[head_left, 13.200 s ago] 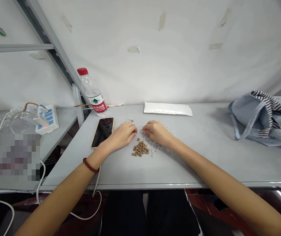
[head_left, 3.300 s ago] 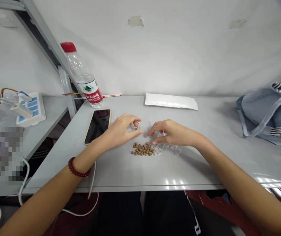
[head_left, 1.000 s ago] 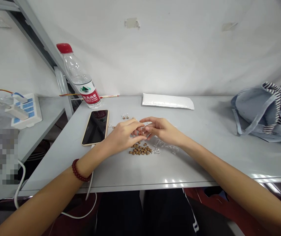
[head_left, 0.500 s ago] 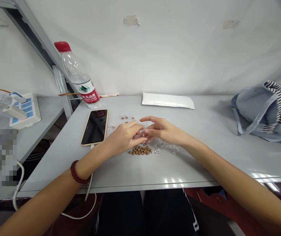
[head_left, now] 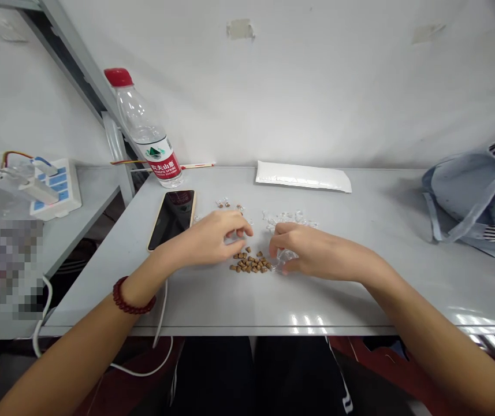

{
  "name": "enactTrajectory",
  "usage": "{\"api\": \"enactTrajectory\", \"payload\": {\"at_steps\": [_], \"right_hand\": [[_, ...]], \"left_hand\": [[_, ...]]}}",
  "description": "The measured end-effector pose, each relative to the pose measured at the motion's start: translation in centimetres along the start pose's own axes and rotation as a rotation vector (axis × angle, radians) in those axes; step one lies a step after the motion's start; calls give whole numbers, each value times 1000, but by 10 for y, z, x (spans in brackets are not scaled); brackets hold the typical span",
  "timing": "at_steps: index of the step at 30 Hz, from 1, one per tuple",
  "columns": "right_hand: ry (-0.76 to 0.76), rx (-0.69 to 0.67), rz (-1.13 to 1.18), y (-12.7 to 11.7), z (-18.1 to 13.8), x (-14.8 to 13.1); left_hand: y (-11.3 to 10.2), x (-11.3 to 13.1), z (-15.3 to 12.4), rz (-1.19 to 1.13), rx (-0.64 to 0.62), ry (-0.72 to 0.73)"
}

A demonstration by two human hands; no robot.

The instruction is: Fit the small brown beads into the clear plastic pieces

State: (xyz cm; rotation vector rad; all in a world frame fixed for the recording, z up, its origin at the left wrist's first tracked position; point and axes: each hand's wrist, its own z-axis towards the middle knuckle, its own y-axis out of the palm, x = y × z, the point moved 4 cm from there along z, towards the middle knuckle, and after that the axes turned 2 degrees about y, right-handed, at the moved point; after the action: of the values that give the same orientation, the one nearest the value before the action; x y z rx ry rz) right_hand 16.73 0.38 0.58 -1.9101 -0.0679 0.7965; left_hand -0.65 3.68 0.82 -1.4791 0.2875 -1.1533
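A small heap of brown pellets (head_left: 250, 264) lies on the grey table (head_left: 238, 300), between my two hands. My left hand (head_left: 212, 238) hovers just left of and above the heap, fingers curled toward a pinch; whether it holds anything is too small to see. My right hand (head_left: 305, 252) rests to the right of the heap, fingers curled down onto a pile of small clear plastic pieces (head_left: 288, 218), pinching one. A few finished clear pieces with brown inside (head_left: 222, 203) lie farther back.
A phone (head_left: 172, 219) lies face up left of my left hand, its cable running off the table's front edge. A water bottle (head_left: 146, 133) stands behind it. A white packet (head_left: 303, 177) lies by the wall, a blue bag (head_left: 476, 199) at right, a power strip (head_left: 54, 188) at left.
My hands were together above the pellets, fingers touching. They have parted: the right hand dropped onto the clear pieces beside the heap, the left stayed over the heap's left side.
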Motion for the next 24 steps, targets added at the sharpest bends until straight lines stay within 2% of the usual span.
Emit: {"api": "enactTrajectory", "payload": {"at_steps": [5, 10, 13, 18, 21, 24], "right_hand": [[-54, -1, -28, 8, 2, -4], [-100, -15, -15, 6, 4, -8], [-147, 13, 34, -3, 5, -7], [-173, 237, 118, -15, 11, 0], [-220, 304, 170, -12, 15, 2], [-267, 356, 175, -9, 17, 1]], "left_hand": [[17, -1, 4, -15, -111, 4], [19, -1, 6, -47, -139, -28], [18, -2, 6, -123, -147, -105], [13, -2, 5, -378, -16, -228], [13, 0, 5, -494, 68, -271], [13, 2, 5, -504, 138, -261]]}}
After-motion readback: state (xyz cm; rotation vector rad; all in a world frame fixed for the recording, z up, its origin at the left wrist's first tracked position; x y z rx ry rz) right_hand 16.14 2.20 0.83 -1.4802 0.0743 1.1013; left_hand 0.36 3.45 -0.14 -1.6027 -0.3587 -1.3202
